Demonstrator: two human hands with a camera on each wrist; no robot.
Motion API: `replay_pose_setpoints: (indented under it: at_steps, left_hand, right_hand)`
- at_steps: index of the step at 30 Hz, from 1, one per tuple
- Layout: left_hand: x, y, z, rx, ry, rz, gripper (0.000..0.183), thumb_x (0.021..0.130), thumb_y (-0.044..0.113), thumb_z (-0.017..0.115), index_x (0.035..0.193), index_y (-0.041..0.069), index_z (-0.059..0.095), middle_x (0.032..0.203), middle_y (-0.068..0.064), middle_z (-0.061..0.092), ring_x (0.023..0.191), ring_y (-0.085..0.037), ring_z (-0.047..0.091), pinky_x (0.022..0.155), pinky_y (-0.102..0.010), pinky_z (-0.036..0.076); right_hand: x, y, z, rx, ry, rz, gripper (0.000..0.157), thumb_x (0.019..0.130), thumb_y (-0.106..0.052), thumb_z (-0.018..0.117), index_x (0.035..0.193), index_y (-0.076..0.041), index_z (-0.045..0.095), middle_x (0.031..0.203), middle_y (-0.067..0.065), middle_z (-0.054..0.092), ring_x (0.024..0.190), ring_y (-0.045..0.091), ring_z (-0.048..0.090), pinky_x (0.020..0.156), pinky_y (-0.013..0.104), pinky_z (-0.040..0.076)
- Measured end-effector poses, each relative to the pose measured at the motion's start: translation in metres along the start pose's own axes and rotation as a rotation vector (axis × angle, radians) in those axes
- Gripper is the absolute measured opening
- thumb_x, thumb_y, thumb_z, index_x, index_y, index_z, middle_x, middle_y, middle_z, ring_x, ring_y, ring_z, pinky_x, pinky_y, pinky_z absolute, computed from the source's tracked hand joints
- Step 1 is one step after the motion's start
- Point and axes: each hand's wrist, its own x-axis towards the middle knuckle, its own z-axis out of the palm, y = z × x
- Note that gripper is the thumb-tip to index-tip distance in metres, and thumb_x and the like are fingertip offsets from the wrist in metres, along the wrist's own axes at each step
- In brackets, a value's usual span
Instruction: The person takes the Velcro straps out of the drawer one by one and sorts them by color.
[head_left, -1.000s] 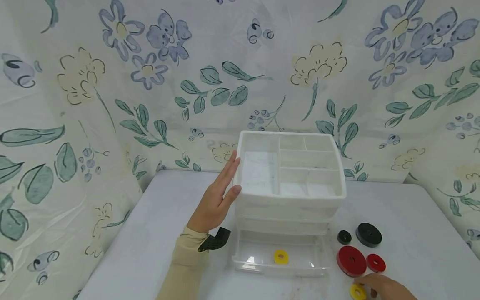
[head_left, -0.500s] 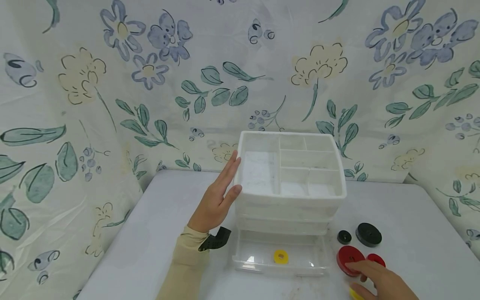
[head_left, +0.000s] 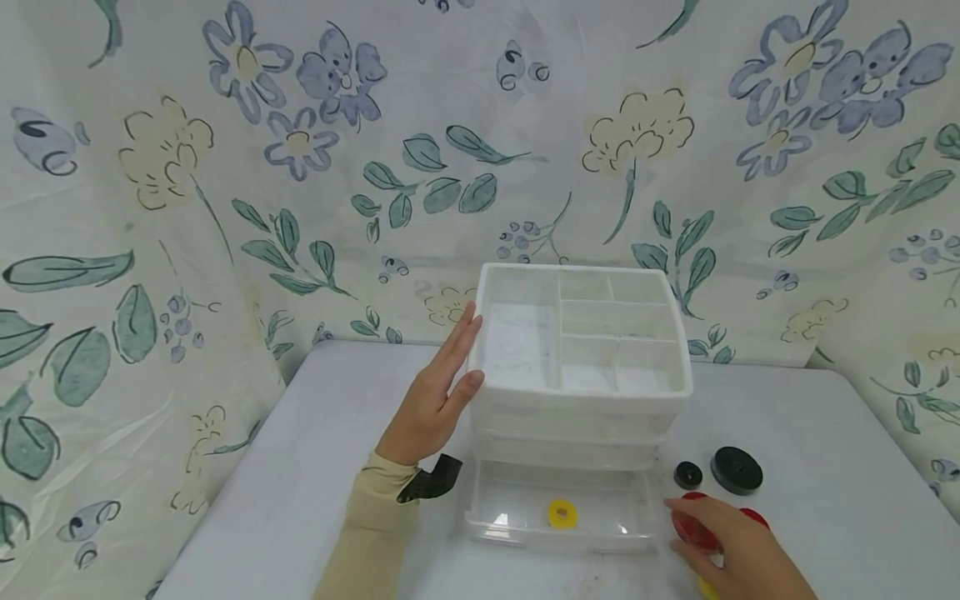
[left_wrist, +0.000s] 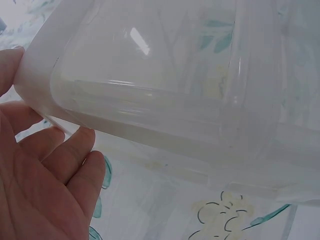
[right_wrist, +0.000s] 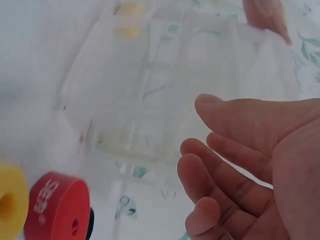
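Note:
My left hand (head_left: 427, 408) rests with straight fingers against the left side of a white drawer organizer (head_left: 581, 408). In the left wrist view, the fingertips of this hand (left_wrist: 55, 165) lie along the organizer's edge. My right hand (head_left: 738, 546) reaches over the large red roll (head_left: 696, 532), fingers and thumb spread about it. The right wrist view shows that hand (right_wrist: 240, 175) loosely bent, with nothing between thumb and fingers. There, a red roll (right_wrist: 59, 207) with white lettering stands beside a yellow roll (right_wrist: 11, 200). The clear bottom drawer (head_left: 510, 500) is pulled out, holding a yellow ring (head_left: 562, 514).
Behind the right hand lie a small black roll (head_left: 687, 475) and a larger black roll (head_left: 737, 470). A smaller red roll (head_left: 754, 517) and a yellow roll (head_left: 707, 588) are partly covered by the hand. A floral curtain (head_left: 420, 208) hangs behind the white table (head_left: 285, 500).
My right hand has moved away from the yellow roll near the front edge, up and left over the large red roll. The left hand has stayed on the organizer.

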Motion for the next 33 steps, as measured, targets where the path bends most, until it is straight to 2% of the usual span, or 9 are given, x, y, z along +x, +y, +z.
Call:
replay_pose_setpoints:
  at_steps: [2, 6, 9, 14, 22, 33]
  left_hand:
    - [0.000, 0.000, 0.000, -0.001, 0.000, 0.000, 0.061, 0.110, 0.036, 0.042, 0.162, 0.012, 0.020, 0.169, -0.001, 0.010, 0.153, -0.021, 0.017, 0.121, -0.043, 0.021]
    - [0.000, 0.000, 0.000, -0.004, 0.001, 0.003, 0.061, 0.109, 0.035, 0.042, 0.161, 0.011, 0.021, 0.169, -0.001, 0.010, 0.153, -0.021, 0.017, 0.121, -0.044, 0.022]
    - [0.000, 0.001, 0.000, -0.004, 0.001, 0.006, 0.061, 0.110, 0.036, 0.042, 0.161, 0.010, 0.021, 0.169, -0.002, 0.010, 0.153, -0.021, 0.017, 0.121, -0.044, 0.021]
    - [0.001, 0.001, -0.001, -0.006, 0.000, 0.008, 0.061, 0.110, 0.035, 0.042, 0.162, 0.012, 0.021, 0.169, -0.002, 0.010, 0.153, -0.021, 0.017, 0.121, -0.043, 0.021]
    - [0.001, 0.000, 0.000, 0.002, -0.004, 0.002, 0.062, 0.109, 0.040, 0.040, 0.162, 0.013, 0.020, 0.169, -0.001, 0.010, 0.153, -0.020, 0.017, 0.121, -0.044, 0.022]
    - [0.000, 0.000, 0.000, -0.003, 0.001, 0.011, 0.061, 0.110, 0.037, 0.041, 0.162, 0.012, 0.020, 0.169, -0.002, 0.010, 0.153, -0.021, 0.017, 0.121, -0.043, 0.021]
  right_hand:
    - [0.000, -0.006, 0.001, 0.012, 0.017, -0.014, 0.045, 0.080, -0.025, 0.086, 0.121, -0.017, 0.071, 0.106, -0.004, 0.070, 0.088, 0.014, 0.062, 0.076, 0.039, 0.061]
    - [-0.001, -0.018, 0.002, 0.056, 0.048, -0.018, 0.044, 0.080, -0.023, 0.086, 0.122, -0.019, 0.071, 0.090, -0.009, 0.064, 0.079, 0.011, 0.056, 0.071, 0.026, 0.058]
    - [0.001, -0.026, 0.003, 0.096, 0.059, -0.027, 0.042, 0.080, -0.021, 0.086, 0.120, -0.019, 0.071, 0.085, -0.008, 0.060, 0.074, 0.011, 0.052, 0.066, 0.020, 0.054]
    - [0.005, -0.039, 0.007, 0.127, 0.061, -0.053, 0.041, 0.078, -0.020, 0.088, 0.116, -0.020, 0.071, 0.096, -0.008, 0.067, 0.076, 0.011, 0.054, 0.069, 0.024, 0.057]
    - [0.011, -0.056, 0.012, 0.145, 0.065, -0.109, 0.041, 0.077, -0.021, 0.089, 0.114, -0.023, 0.071, 0.103, -0.009, 0.068, 0.080, 0.011, 0.057, 0.074, 0.027, 0.059]
    - [0.028, -0.070, 0.023, 0.123, 0.050, -0.233, 0.037, 0.080, -0.021, 0.086, 0.113, -0.021, 0.072, 0.102, -0.007, 0.069, 0.080, 0.011, 0.059, 0.072, 0.023, 0.056]
